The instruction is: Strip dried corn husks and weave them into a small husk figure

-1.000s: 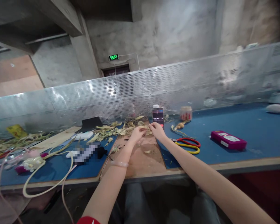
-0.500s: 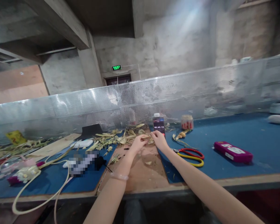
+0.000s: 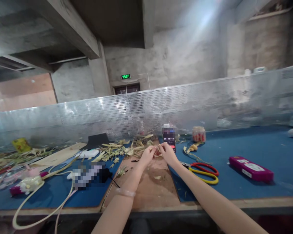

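Over the far part of a brown board (image 3: 153,182), my left hand (image 3: 147,155) pinches a small pale dried piece, its fingers closed. My right hand (image 3: 167,153) meets it from the right, its fingers closed on the same piece, which the fingertips partly hide. Dried plant strips (image 3: 114,149) lie in a heap behind and to the left of my hands. Just beyond my right hand a phone (image 3: 169,138) stands upright with a running timer. Scissors (image 3: 205,172) with red and yellow handles lie right of my right hand.
A jar (image 3: 199,134) stands at the back, near a small dried piece (image 3: 192,148). On the blue mat lies a magenta box (image 3: 251,168) at right. Cables (image 3: 41,224), a yellow container (image 3: 21,144) and a flat sheet (image 3: 58,156) are at left. Perforated metal panelling (image 3: 100,113) runs behind.
The view has tilted slightly up, so things sit lower in the picture. My fingertips have shifted slightly around the small piece. The phone's timer has advanced one second.
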`<state>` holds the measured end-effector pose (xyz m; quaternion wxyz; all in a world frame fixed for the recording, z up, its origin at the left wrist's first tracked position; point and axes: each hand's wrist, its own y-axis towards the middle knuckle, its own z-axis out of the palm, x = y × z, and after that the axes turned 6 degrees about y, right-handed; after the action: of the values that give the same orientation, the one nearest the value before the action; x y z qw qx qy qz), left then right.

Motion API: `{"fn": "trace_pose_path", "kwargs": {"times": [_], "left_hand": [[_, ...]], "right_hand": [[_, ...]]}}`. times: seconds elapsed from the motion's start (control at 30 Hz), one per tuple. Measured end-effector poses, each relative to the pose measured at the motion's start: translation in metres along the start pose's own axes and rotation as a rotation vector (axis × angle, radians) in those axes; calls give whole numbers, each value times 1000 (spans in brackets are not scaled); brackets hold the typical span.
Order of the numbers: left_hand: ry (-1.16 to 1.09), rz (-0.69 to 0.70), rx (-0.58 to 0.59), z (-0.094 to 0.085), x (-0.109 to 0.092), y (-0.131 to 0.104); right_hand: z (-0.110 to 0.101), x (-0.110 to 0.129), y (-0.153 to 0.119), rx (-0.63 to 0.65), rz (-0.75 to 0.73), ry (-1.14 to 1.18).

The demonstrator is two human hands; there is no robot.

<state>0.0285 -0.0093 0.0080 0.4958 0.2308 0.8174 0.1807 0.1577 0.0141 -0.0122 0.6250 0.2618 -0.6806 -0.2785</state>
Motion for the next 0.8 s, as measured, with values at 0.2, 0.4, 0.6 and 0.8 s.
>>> {"fn": "trace_pose_path", "kwargs": {"times": [0.2, 0.4, 0.6, 0.8], "left_hand": [[31, -25, -130, 5, 18, 8], [150, 49, -210, 6, 21, 8], [217, 102, -213, 6, 13, 8], [140, 82, -165, 6, 9, 5]], "right_hand": [[9, 0, -2, 41, -14, 35], [13, 10, -5, -14, -26, 35], [13, 14, -4, -87, 5, 13], [9, 13, -2, -104, -19, -14]]}}
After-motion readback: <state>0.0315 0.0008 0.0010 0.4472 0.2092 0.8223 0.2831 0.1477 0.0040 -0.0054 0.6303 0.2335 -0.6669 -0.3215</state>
